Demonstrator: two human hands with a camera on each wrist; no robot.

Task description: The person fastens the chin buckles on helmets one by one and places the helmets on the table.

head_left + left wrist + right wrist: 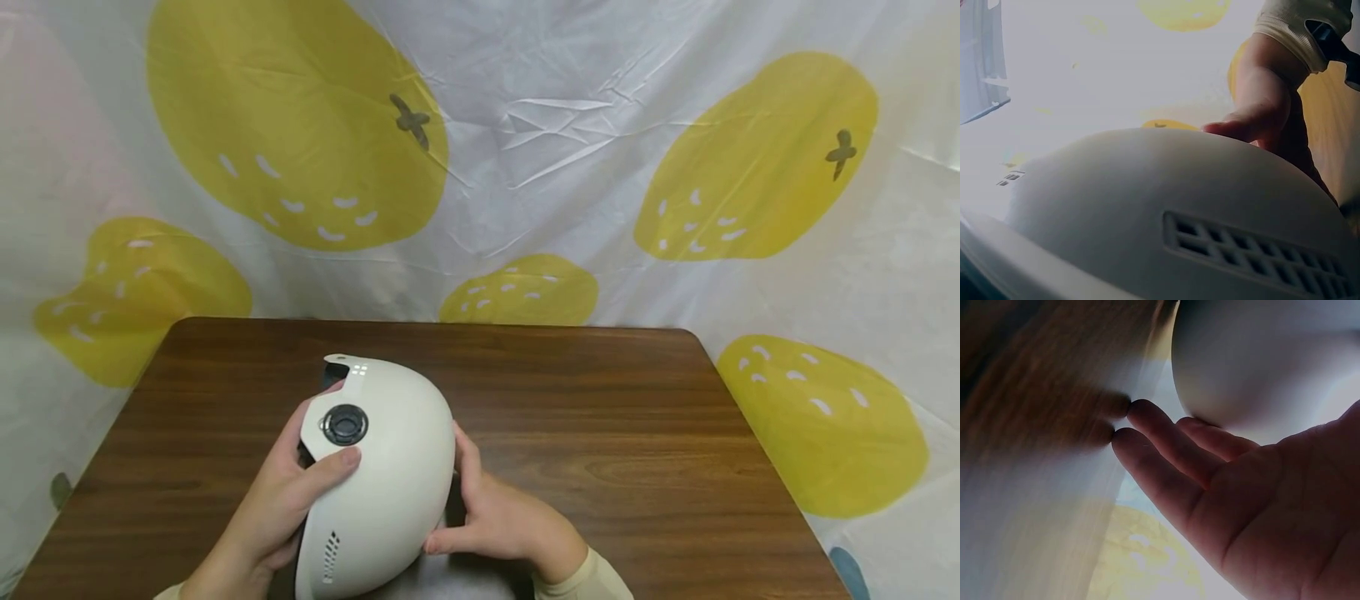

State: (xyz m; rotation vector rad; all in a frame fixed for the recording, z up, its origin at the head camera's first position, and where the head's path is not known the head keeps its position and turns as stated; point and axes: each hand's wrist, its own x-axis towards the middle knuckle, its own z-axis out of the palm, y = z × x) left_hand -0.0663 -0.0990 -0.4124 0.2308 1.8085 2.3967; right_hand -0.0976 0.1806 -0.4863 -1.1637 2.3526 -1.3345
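Observation:
A smooth off-white helmet [397, 467] is tilted on its side over the near part of the table in the head view. It has a round black disc [345, 426] on its side and a slotted vent [1254, 253]. My left hand [281, 492] grips its left edge, thumb on the shell just below the disc, the other fingers mostly hidden behind the rim. My right hand [502, 512] supports the shell's right side with spread, fairly straight fingers. In the right wrist view, two fingertips [1127, 439] of it reach down to the tabletop beside the shell.
The brown wood-grain table [600, 400] runs back to a white curtain [540, 192] printed with yellow fruit, which hangs along its far edge and both sides. A grey-white patch [465, 583] shows under the right hand; I cannot tell what it is.

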